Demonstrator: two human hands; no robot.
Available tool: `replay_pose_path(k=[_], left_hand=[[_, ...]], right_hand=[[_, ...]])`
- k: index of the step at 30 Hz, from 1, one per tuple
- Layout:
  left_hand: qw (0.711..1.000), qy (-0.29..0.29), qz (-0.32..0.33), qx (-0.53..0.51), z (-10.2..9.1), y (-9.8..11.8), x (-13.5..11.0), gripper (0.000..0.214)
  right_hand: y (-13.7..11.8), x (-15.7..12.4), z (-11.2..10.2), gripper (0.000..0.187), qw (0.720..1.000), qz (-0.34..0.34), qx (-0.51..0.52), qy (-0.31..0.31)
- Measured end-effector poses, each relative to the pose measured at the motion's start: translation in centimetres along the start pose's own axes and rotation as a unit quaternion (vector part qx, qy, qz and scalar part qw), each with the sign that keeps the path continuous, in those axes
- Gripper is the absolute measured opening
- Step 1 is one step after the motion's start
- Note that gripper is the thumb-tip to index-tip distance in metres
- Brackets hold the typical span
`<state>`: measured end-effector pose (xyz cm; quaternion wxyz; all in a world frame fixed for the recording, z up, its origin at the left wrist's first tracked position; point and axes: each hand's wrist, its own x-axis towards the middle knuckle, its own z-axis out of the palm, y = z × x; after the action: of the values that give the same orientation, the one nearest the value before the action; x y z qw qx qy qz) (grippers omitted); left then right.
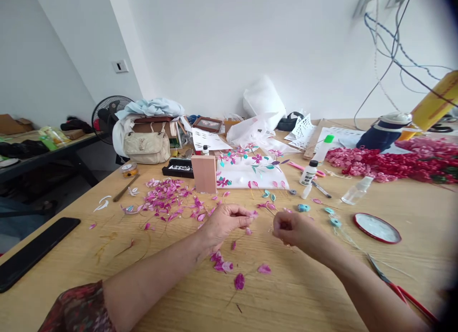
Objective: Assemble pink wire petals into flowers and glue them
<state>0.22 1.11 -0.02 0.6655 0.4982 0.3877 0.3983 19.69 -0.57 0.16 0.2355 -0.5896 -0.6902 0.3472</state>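
Note:
My left hand [231, 222] pinches a small pink petal [253, 214] between thumb and fingertips, above the middle of the table. A short way to its right, my right hand [286, 227] is closed. A thin dark stem or wire appears by its fingers, but what it grips is too small to make out. Below my hands lie loose magenta petals [222, 263], a darker petal with a thin stem [239, 281] and a paler pink one [264, 269]. A large scatter of pink petals [168, 196] covers the table to the left of my left hand.
A wooden block [204, 174] stands behind the petals, beside a white sheet [236, 172] with flower pieces. On the right are small bottles [308, 173], a spray bottle [357, 191], thread spools [303, 207], a red-rimmed round dish [377, 228] and red-handled scissors [397, 289]. A black phone [36, 251] lies left.

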Motion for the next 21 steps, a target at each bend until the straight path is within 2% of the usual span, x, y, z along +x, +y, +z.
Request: replay_pose_path(k=[2,5,7,10,13,21], left_hand=[[1.000,0.006,0.007,-0.006,0.1,0.0,0.2,0.022],[1.000,0.002,0.008,-0.004,0.5,0.3,0.3,0.022],[1.000,-0.008,0.004,-0.004,1.0,0.4,0.4,0.025],[1.000,-0.014,-0.007,-0.008,1.8,0.5,0.3,0.029],[0.999,-0.031,0.000,-0.033,2.5,0.3,0.1,0.028],[0.997,-0.030,0.004,-0.072,2.8,0.3,-0.8,0.026]], right_hand=[[-0.9,-0.4,-0.4,0.011,0.993,-0.017,0.116,0.009],[-2.3,-1.1,-0.5,0.017,0.937,-0.030,0.346,0.023],[-2.8,-1.4,-0.2,0.020,0.906,-0.011,0.423,0.014],[-3.1,-1.6,0.4,0.023,0.890,0.018,0.455,0.009],[-3.2,-1.5,1.0,0.025,0.891,0.024,0.451,0.041],[-3.5,-1.2,2.1,0.027,0.899,-0.024,0.419,0.126]])
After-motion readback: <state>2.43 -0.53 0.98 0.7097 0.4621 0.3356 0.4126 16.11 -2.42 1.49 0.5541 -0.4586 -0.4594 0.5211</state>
